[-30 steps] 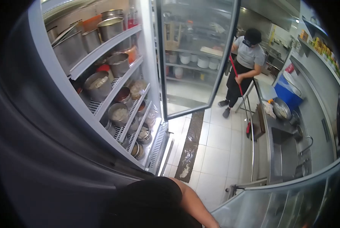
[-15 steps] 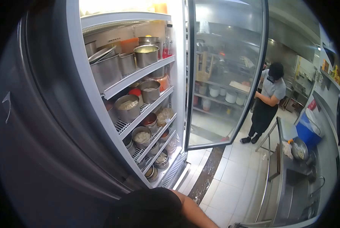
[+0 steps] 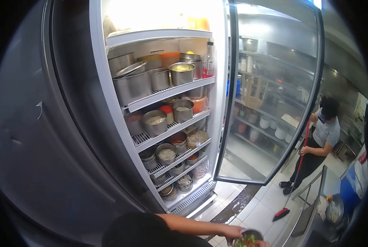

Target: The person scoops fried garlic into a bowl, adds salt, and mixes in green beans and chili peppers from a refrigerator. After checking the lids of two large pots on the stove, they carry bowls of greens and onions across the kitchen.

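At the bottom edge, a round metal bowl (image 3: 258, 234) holds chopped green food with some reddish-brown bits. My left hand (image 3: 233, 232) reaches in along a bare forearm and is closed on the bowl's left rim. Only the fingers of my right hand (image 3: 261, 244) show, at the bowl's lower right rim; they appear closed on it, and the rest of that hand is cut off by the frame. In front stands an upright fridge with its glass door (image 3: 270, 94) swung wide. Its shelves carry several metal pots, among them one with pale white pieces (image 3: 166, 153).
A co-worker (image 3: 326, 131) beyond the glass door holds a red-handled broom (image 3: 281, 214) on the tiled floor. At the right runs a steel counter with a pan (image 3: 335, 210) and a blue container (image 3: 350, 181). A large dark steel door (image 3: 85, 123) fills the left.
The view has shifted, so the fridge appears farther right. My left forearm now reaches across, and both hands and the bowl have come into view. The co-worker's broom has become visible.
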Demonstrator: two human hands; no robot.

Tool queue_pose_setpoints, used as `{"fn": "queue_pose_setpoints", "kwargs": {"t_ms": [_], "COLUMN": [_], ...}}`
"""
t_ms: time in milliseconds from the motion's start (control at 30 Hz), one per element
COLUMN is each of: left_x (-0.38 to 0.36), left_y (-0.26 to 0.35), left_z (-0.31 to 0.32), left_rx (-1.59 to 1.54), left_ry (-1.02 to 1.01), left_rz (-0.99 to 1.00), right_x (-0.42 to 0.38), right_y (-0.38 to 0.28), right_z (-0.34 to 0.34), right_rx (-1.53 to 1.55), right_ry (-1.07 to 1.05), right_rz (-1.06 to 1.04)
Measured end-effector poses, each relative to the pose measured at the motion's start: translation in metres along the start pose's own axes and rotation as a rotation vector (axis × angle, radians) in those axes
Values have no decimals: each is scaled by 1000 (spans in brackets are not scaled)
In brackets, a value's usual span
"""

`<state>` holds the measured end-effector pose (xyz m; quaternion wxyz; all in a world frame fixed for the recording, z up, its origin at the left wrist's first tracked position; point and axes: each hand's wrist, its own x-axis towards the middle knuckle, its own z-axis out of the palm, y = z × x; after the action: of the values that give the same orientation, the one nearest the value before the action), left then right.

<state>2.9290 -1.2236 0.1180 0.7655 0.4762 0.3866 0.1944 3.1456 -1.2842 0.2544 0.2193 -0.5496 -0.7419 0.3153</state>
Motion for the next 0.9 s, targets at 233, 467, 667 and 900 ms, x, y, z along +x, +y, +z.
{"fn": "queue_pose_setpoints", "kwargs": {"t_ms": [233, 467, 667, 900], "left_x": [-86, -144, -125, -43], "left_y": [2, -48, -81, -95], "left_z": [-99, -152, -197, -244], "left_rx": [-234, -434, -466, -583], "left_ry": [472, 838, 872, 967], "left_rz": [139, 117, -10, -54], "right_x": [148, 215, 285, 398], "right_y": [-69, -134, -79, 92], "right_z": [78, 145, 132, 201], "right_rx": [-145, -51, -38, 43], "right_ry": [-242, -433, -406, -398], "right_rz": [-481, -725, -253, -531]}}
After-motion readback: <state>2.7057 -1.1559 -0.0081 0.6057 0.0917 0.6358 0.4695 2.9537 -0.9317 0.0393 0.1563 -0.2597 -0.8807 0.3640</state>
